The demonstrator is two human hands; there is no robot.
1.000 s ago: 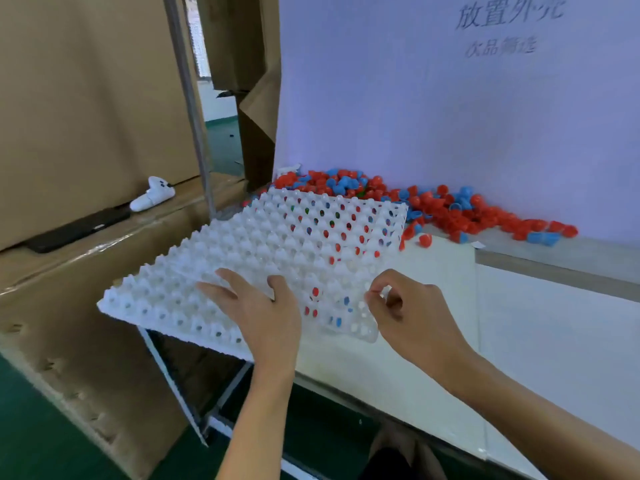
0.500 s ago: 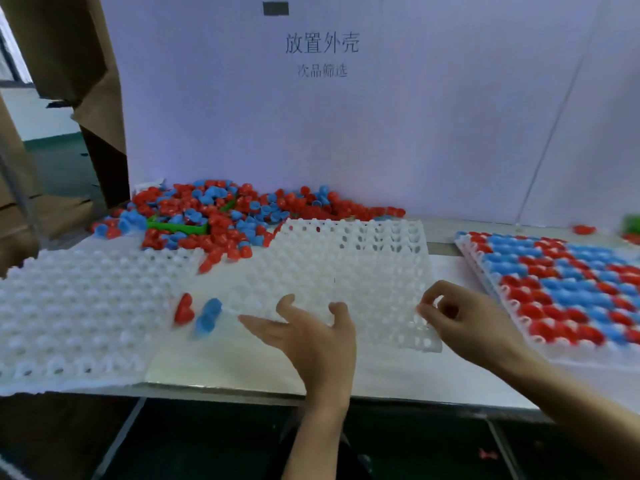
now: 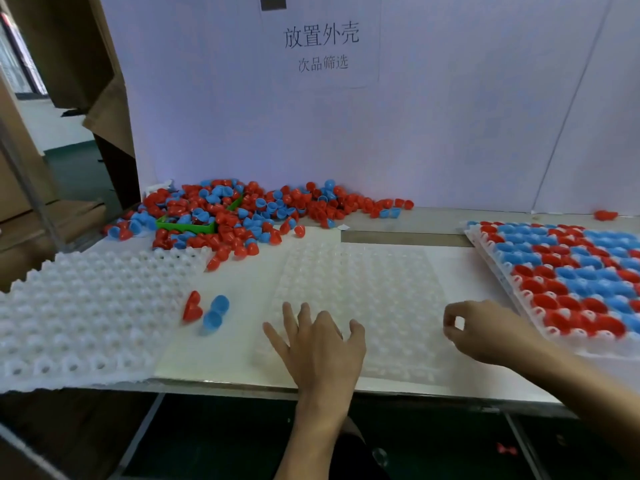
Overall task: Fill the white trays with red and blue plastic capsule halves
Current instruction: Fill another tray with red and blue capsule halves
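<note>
Under both hands, empty white tray: left hand flat, fingers spread; right hand pinching tray edge.

My left hand rests with fingers spread on the empty white tray at the surface's front edge; my right hand pinches that tray's right edge. A stack of empty trays overhangs the left edge. A filled tray sits at the right edge. The capsule pile lies along the back edge, around a green bin. One red half and two blue halves lie between the trays.
</note>
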